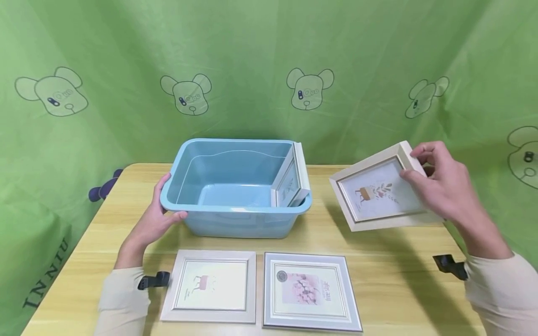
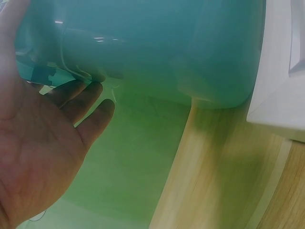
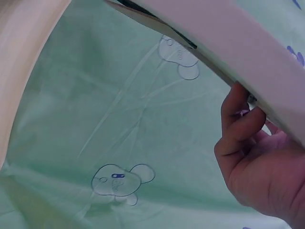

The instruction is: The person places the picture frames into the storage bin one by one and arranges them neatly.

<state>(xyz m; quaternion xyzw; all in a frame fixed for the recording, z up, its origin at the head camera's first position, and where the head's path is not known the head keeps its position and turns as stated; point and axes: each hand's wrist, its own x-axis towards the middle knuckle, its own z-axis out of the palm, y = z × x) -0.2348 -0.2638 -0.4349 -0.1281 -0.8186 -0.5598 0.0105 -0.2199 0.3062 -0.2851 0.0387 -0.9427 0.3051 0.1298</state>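
Note:
At the left front corner of a light blue plastic basin [image 1: 241,221], my left hand [image 1: 153,219] holds the rim, its thumb along the front and its fingers round the left side. The left wrist view shows that palm and its bent fingers [image 2: 95,121] against the basin wall. My right hand [image 1: 447,186] grips a cream picture frame [image 1: 378,186] by its right edge, tilted and raised over the table's right side; its picture shows a brown animal with leaves. Another white frame [image 1: 290,186] leans upright inside the basin's right end, its top above the rim.
Two picture frames lie flat in front of the basin: a whitish one [image 1: 216,284] on the left and a silver one with pink flowers [image 1: 311,291] on the right. A green curtain [image 1: 252,56] hangs behind the wooden table [image 1: 122,210].

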